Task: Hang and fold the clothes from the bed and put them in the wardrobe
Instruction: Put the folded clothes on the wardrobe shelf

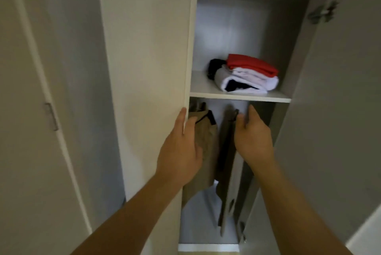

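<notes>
Wardrobe (240, 98) open; left hand (179, 151) grips door (148, 69), right hand (254, 139) by hanger (234, 115)

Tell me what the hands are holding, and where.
The left hand grips the wardrobe door by its free edge; the right hand is at the dark garment top, hold unclear.

Both arms show bare from the frame's lower edge to the fingertips: the left hand (179, 147) and the right hand (253, 137) are uncovered, as are both forearms and wrists
</notes>
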`<control>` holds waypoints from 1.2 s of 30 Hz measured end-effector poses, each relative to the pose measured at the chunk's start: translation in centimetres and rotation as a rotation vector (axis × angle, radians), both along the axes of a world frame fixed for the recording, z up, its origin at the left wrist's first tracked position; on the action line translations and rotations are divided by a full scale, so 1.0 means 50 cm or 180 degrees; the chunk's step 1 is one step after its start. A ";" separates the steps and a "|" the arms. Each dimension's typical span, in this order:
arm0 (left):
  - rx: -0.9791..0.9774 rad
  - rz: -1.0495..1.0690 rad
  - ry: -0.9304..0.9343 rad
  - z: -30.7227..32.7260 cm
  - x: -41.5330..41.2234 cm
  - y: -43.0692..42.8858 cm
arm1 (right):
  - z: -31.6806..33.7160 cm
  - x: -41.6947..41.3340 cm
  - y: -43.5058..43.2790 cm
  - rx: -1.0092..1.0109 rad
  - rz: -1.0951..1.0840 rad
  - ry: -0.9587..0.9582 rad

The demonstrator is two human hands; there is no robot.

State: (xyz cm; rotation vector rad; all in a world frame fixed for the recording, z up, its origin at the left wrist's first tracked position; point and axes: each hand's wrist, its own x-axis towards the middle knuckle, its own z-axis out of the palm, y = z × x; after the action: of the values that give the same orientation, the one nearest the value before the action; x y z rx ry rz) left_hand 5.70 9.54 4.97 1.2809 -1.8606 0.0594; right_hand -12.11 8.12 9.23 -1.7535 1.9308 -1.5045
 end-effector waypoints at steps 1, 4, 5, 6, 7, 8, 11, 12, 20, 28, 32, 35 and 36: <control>0.0007 -0.0082 -0.0020 0.009 -0.017 -0.009 | -0.001 -0.026 0.009 -0.0042 -0.0138 0.0033; -0.0087 -0.0326 0.0045 0.032 -0.081 -0.029 | -0.002 -0.107 0.045 -0.0111 -0.0828 0.0126; -0.0109 -0.0410 0.0044 0.038 -0.107 -0.032 | 0.000 -0.133 0.057 -0.0151 -0.1089 0.0178; -0.0128 -0.0505 0.0011 0.040 -0.136 -0.033 | 0.002 -0.159 0.070 -0.0168 -0.1362 0.0247; -0.0148 -0.0609 -0.0040 0.041 -0.165 -0.033 | 0.004 -0.183 0.083 -0.0175 -0.1648 0.0313; -0.0159 -0.0712 -0.0096 0.040 -0.193 -0.032 | 0.006 -0.205 0.095 -0.0192 -0.1923 0.0365; -0.0142 -0.0992 -0.0223 0.034 -0.270 -0.029 | 0.010 -0.264 0.136 -0.0328 -0.2480 0.0493; -0.0170 -0.1087 -0.0257 0.031 -0.292 -0.027 | 0.008 -0.282 0.149 -0.0367 -0.2601 0.0502; -0.0205 -0.1664 -0.0364 0.025 -0.399 -0.024 | -0.004 -0.405 0.182 -0.0038 -0.2197 -0.0756; -0.0128 -0.1594 -0.0332 0.019 -0.370 -0.053 | -0.027 -0.427 0.133 -0.0050 -0.2903 -0.0927; -0.0042 -0.1408 -0.0399 0.006 -0.336 -0.076 | -0.025 -0.443 0.107 -0.0274 -0.3339 -0.1366; -0.0007 -0.1235 -0.0328 -0.007 -0.310 -0.094 | -0.036 -0.421 0.088 -0.0780 -0.3552 -0.1420; 0.0006 -0.1187 -0.0330 -0.011 -0.302 -0.100 | -0.044 -0.406 0.080 -0.0944 -0.3555 -0.1434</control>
State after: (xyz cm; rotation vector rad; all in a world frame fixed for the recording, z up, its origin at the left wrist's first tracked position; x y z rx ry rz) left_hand -9.40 4.56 4.43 0.9284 -2.1601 -0.0767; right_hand -32.41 12.11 7.02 -0.1465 2.5897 -2.2744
